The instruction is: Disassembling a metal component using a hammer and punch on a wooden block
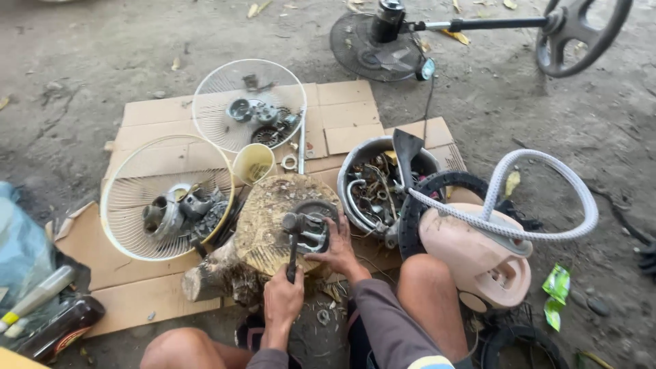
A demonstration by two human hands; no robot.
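I am sitting on the ground behind a tree stump used as a block. My left hand grips the handle of a hammer, whose head rests over a round metal motor part on top of the stump. My right hand holds that part steady from its right side, fingers curled on its rim.
Two white fan grilles hold motor parts on flattened cardboard. A yellow cup, a metal bowl of scrap, a pink appliance with a grey hose, a fan stand base and bottles lie around.
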